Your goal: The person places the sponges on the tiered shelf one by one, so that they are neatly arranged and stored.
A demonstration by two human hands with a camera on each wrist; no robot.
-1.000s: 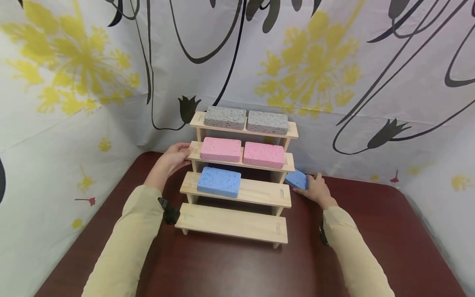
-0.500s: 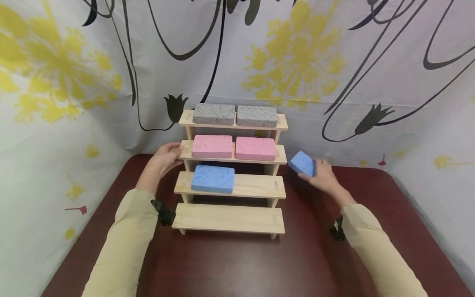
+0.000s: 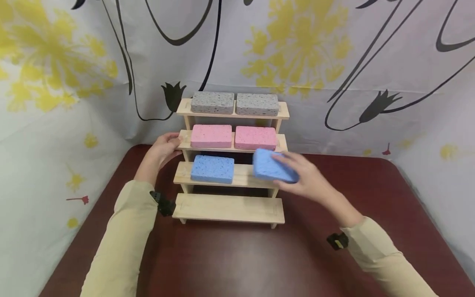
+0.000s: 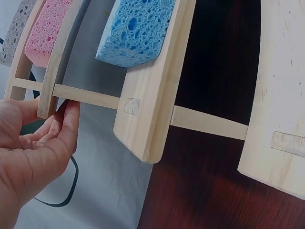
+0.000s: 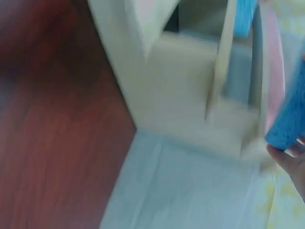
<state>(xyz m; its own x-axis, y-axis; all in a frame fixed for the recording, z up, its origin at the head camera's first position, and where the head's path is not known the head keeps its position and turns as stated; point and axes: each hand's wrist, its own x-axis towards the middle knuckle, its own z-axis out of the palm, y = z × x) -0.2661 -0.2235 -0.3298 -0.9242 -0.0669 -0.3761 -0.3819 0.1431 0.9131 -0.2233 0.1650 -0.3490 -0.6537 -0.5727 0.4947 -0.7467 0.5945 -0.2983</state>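
A stepped wooden display rack (image 3: 228,207) stands on a dark red table. My left hand (image 3: 162,149) grips the left end of its second shelf from the top, thumb above and fingers beneath in the left wrist view. In my right hand (image 3: 308,178) is a blue sponge (image 3: 270,166), slightly blurred and tilted, over the right part of the third shelf; whether it touches the wood I cannot tell. Another blue sponge (image 3: 212,169) lies on that shelf's left half. Above are two pink sponges (image 3: 211,136), and two grey sponges (image 3: 212,102) sit on the top shelf.
White cloth (image 3: 222,62) with yellow and dark flower prints hangs behind and along the sides of the table (image 3: 237,260). The rack's lowest shelf bears nothing. A black wrist camera (image 3: 165,205) sits close to the rack's left side.
My right hand has lifted the blue sponge from beside the rack's right side and carried it left over the third shelf. The left hand keeps its grip on the rack.
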